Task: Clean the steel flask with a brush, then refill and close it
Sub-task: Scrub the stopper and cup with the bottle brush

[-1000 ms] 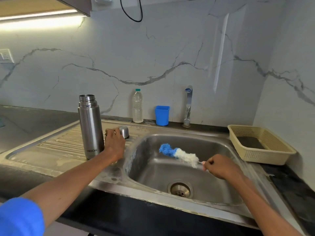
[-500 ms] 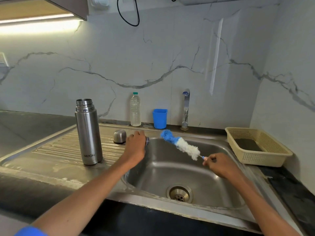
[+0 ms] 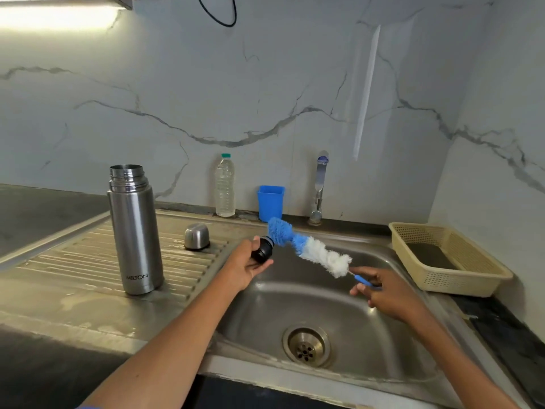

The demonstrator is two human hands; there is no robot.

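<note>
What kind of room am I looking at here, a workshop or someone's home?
Most likely a home kitchen. A stainless steel sink with a ribbed draining board is set into a dark countertop, a chrome tap stands behind it, and white marble-look panels line the walls.

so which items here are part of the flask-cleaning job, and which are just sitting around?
In the job:
steel flask, open
steel cap
black stopper, in left hand
brush, in right hand
sink
tap

Lying about:
water bottle
blue cup
beige basket
</note>
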